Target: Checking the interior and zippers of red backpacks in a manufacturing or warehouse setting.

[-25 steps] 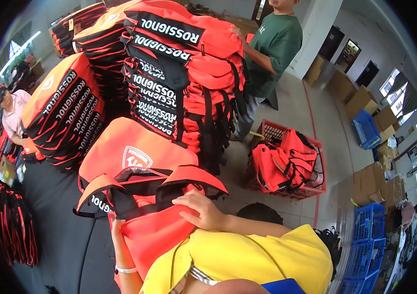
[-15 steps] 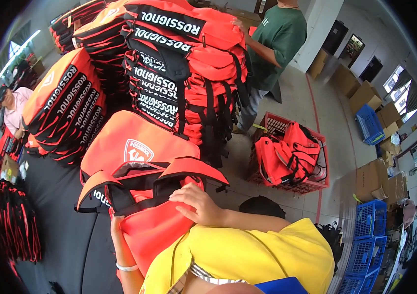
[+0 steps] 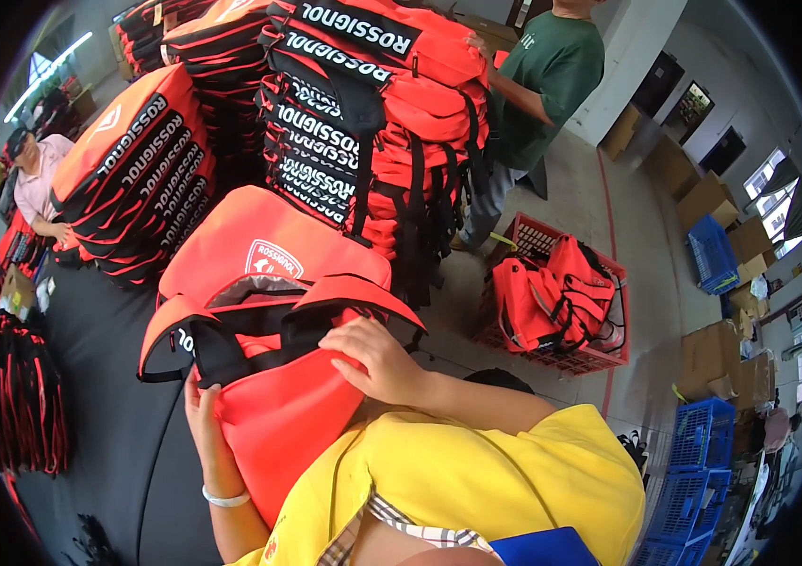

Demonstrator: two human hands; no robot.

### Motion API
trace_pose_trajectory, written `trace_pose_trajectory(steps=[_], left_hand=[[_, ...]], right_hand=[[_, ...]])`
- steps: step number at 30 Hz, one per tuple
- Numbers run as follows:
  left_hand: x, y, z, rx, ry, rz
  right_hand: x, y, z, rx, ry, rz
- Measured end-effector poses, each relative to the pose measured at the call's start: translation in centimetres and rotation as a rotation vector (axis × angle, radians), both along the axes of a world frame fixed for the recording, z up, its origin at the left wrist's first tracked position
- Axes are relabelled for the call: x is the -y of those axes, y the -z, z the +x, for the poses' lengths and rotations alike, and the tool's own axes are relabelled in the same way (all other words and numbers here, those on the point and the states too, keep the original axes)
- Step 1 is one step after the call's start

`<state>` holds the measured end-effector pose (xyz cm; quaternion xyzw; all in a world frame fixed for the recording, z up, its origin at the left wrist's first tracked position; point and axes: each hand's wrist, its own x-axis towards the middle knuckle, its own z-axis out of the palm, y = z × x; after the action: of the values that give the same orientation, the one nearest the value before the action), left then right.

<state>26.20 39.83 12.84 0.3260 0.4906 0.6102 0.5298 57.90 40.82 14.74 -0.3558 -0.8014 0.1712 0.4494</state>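
Caller: From your station, how do the fingers stand?

Me: On my feed the left hand (image 3: pixel 203 420) is at eight o'clock, thumb and fingers set narrowly at the side edge of the red bag (image 3: pixel 292 424). I can't tell whether they pinch the fabric. The right hand (image 3: pixel 387 368), at six o'clock, lies on the bag beside the shoulder strap (image 3: pixel 354 291): fingers close together and slightly bent, thumb parted from them.

Caller: And where's the bag?

Me: Between seven and eight o'clock, just in front of the yellow shirt (image 3: pixel 495 472). The crested orange panel (image 3: pixel 273 231) lies just beyond, at ten; I can't tell whether it's part of the same bag.

Caller: What differs from the earlier frame?

Me: My view has shifted: the tall bag stack (image 3: pixel 344 113), near twelve, now appears further right and higher. The left thumb shows more clearly, and so does the grey lining (image 3: pixel 250 290) in the bag's mouth. The right hand keeps its place by the strap.
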Motion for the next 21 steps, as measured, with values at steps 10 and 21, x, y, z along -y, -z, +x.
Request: trace_pose_trajectory(steps=[10,21], left_hand=[[-0.2,-1.2,-6.9,-0.152,-0.036,0.191],[1.3,-3.6,-9.2,-0.268,-0.139,0.211]], right_hand=[[-0.3,-1.8,-4.6,0.189,-0.078,0.009],[-1.0,-0.2,-8.3,0.193,0.001,0.023]])
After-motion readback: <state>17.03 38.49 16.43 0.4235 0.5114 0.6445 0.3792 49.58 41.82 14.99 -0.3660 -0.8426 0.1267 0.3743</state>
